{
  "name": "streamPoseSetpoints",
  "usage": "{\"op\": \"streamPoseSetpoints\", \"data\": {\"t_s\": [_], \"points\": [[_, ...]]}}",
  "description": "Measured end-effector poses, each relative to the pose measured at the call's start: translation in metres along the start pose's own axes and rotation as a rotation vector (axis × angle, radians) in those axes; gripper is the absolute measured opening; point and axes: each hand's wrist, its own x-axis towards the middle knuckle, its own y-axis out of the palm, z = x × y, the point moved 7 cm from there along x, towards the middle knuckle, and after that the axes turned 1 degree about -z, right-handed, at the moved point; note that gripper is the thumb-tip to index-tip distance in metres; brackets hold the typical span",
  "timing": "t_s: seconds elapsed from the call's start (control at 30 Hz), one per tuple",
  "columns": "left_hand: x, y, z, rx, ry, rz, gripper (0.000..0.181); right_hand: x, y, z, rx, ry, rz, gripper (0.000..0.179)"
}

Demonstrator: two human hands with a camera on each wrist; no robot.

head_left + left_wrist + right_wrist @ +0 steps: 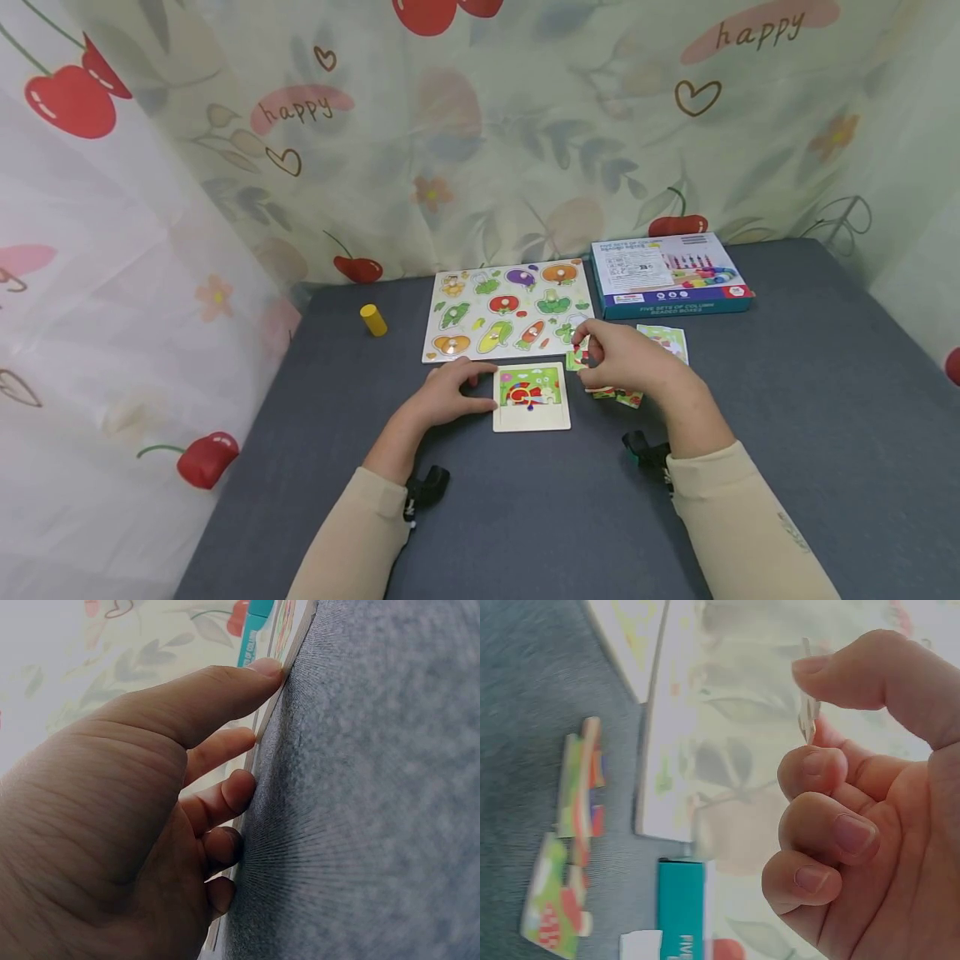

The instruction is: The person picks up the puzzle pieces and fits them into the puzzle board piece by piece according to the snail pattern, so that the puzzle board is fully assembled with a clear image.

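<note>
A small wooden puzzle tray (532,421), its upper part filled with a colourful picture and its lower part bare, lies flat on the grey table. My left hand (448,395) is at its left side, thumb and forefinger touching the edge; the other fingers bend loosely in the left wrist view. Just right of the tray, my right hand (630,358) pinches a thin puzzle piece (808,697) between thumb and forefinger, raised off the table. Below that hand lie several loose puzzle pieces (628,399), some overlapping and partly hidden.
Behind the tray lies a white vegetable puzzle board (431,292). A blue-edged beads box (675,307) stands at the back right, with a picture card (671,337) in front of it. A yellow cylinder (373,321) stands at the left. Patterned cloth (510,150) hangs behind the table.
</note>
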Motion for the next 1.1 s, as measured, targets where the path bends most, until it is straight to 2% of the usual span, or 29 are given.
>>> {"op": "streamPoseSetpoints", "data": {"t_s": [0.13, 0.5, 0.73, 0.97, 1.1], "points": [[0.0, 0.001, 0.001, 0.002, -0.001, 0.001, 0.058, -0.004, -0.006, 0.01, -0.014, -0.017, -0.021, 0.047], [0.001, 0.001, 0.002, -0.003, 0.004, -0.003, 0.059, -0.018, -0.015, 0.041, -0.051, -0.127, -0.08, 0.045], [0.001, 0.0, 0.001, -0.004, 0.009, -0.005, 0.058, -0.024, -0.011, 0.061, -0.067, -0.171, -0.099, 0.044], [0.001, 0.0, 0.001, -0.001, 0.001, 0.004, 0.058, -0.024, -0.005, 0.074, -0.084, -0.279, -0.141, 0.041], [0.001, 0.0, 0.001, 0.001, 0.002, 0.006, 0.058, -0.021, 0.001, 0.077, -0.081, -0.329, -0.137, 0.039]]}}
